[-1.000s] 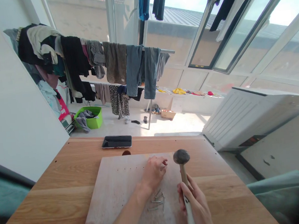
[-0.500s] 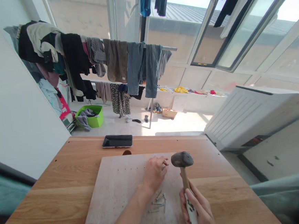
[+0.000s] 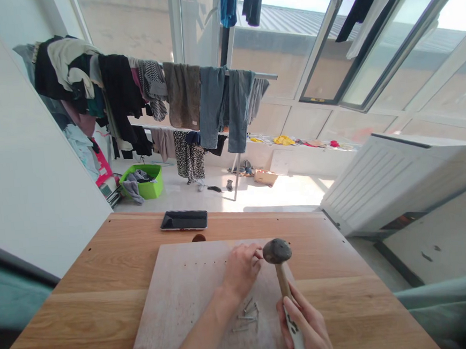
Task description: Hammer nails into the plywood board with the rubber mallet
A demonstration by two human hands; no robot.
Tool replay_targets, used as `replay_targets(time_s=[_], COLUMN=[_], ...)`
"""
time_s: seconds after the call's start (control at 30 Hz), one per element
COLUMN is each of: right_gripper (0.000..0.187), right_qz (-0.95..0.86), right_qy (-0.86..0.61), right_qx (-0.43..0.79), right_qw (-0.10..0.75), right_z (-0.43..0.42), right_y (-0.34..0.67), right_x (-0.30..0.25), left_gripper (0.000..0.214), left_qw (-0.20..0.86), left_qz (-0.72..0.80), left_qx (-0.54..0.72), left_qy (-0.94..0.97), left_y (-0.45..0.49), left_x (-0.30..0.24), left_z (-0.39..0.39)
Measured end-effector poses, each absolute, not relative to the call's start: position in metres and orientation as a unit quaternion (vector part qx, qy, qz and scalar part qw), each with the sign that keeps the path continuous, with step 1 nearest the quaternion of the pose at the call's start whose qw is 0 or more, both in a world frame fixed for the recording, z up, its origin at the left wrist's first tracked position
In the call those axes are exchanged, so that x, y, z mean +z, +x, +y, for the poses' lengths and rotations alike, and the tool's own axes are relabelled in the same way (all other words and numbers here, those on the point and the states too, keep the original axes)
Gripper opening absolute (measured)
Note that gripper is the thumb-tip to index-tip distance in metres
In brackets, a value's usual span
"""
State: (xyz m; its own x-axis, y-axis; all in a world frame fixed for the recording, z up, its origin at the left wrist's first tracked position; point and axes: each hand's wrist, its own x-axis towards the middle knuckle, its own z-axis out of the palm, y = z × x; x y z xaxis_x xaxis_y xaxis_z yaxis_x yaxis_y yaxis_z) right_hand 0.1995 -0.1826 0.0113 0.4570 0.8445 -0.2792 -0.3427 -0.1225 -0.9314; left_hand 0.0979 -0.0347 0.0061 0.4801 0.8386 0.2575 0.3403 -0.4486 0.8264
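With my right hand [image 3: 305, 322] gripping the mallet [image 3: 277, 251], I'd strike squarely, clear of my left hand [image 3: 240, 268] at its head's nine o'clock, fingers narrowed, contents I cannot tell.

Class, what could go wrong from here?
The hammer in the right hand has its head close to the left hand, so a stray blow might hurt it.
The loose nails on the board could scatter if jolted.
The phone lies by the far edge of the table and might be shaken off.
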Motion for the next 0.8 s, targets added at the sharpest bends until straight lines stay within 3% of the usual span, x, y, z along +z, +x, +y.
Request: replay_targets(time_s=[0.17,0.4,0.53,0.63,0.7,0.8], right_gripper=[0.082,0.053,0.048,0.052,0.055,0.053], right_qz=[-0.204,-0.223,-0.249,-0.251,-0.256,-0.266], right_qy=[-0.575,-0.582,-0.584,-0.577,-0.574,-0.577], right_qx=[0.467,0.457,0.459,0.456,0.457,0.454], right_qw=[0.64,0.635,0.622,0.63,0.63,0.625], right_z=[-0.181,-0.177,-0.176,-0.176,-0.176,-0.174], right_y=[0.209,0.212,0.212,0.212,0.211,0.21], right_x=[0.004,0.019,0.02,0.019,0.019,0.022], left_gripper=[0.024,0.029,0.037,0.03,0.043,0.029], left_qw=[0.359,0.366,0.381,0.365,0.358,0.349], left_qz=[0.391,0.363,0.38,0.387,0.38,0.367], left_qx=[0.332,0.38,0.436,0.465,0.446,0.333], left_qy=[0.78,0.768,0.721,0.707,0.727,0.796], left_y=[0.098,0.095,0.094,0.092,0.088,0.073], left_x=[0.006,0.006,0.006,0.01,0.02,0.044], left_z=[-0.035,-0.034,-0.03,-0.026,-0.024,-0.029])
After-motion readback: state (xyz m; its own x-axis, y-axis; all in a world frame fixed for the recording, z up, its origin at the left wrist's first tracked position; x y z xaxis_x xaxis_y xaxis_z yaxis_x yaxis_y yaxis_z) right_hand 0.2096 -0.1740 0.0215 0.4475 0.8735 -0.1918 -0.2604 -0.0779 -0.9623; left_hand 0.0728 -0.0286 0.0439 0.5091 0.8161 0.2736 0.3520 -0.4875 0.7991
